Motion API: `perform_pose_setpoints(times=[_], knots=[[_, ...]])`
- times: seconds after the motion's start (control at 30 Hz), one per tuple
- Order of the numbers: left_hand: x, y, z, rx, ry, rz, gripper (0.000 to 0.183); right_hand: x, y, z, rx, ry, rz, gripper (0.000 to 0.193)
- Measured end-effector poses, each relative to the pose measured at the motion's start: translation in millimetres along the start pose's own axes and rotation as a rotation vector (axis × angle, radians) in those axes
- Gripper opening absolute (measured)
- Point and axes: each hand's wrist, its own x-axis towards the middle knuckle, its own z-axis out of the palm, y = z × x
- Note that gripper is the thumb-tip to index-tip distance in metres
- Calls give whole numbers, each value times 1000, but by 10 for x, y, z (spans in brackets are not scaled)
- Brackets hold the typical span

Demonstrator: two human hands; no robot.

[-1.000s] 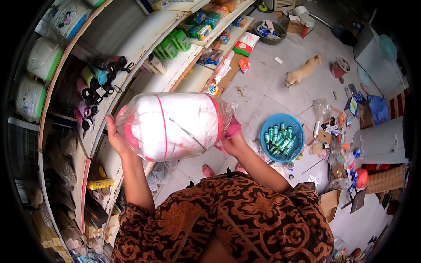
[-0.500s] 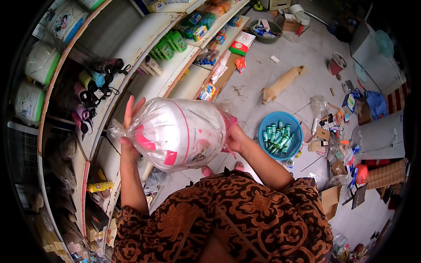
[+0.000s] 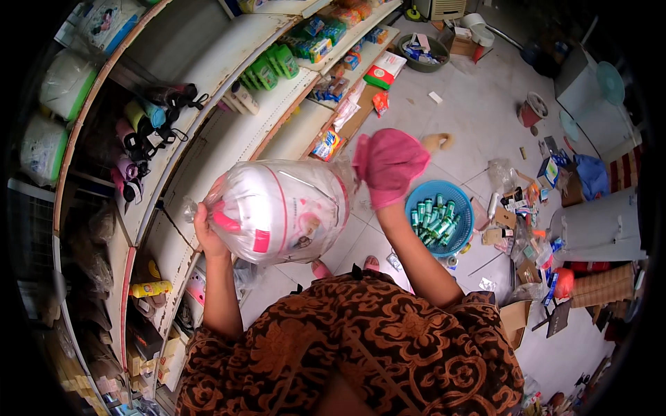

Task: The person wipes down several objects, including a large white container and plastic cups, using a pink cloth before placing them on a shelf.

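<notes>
A white, rounded container with pink trim [image 3: 281, 211], wrapped in a clear plastic bag, is held on its side in front of me. My left hand [image 3: 209, 232] grips its left end, fingers wrapped around the bag there; some fingers are hidden behind it. My right hand [image 3: 390, 197] is raised just right of the container's other end, apart from it. A pink cloth [image 3: 393, 163] drapes over that hand and hides its fingers.
Shelves [image 3: 229, 139] on the left hold bottles [image 3: 261, 75] and packets. On the tiled floor stands a blue basket [image 3: 472, 225] of green cans. A dog [image 3: 438, 142], mostly behind the cloth, is beyond it. Boxes and scattered goods [image 3: 527, 201] lie at the right.
My right hand has come off the container's right end and moved up and right with the pink cloth. The container has shifted slightly left and down, my left hand closing around its end.
</notes>
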Motion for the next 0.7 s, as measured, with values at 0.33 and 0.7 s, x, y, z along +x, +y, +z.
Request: perform_pose_setpoints(times=[0.33, 0.7], knots=[[-117, 152, 361, -17, -47, 31, 65, 112, -1003, 365, -410, -295, -517, 37], [-97, 472, -125, -73, 182, 59, 52, -84, 130, -210, 300, -67, 335, 35]])
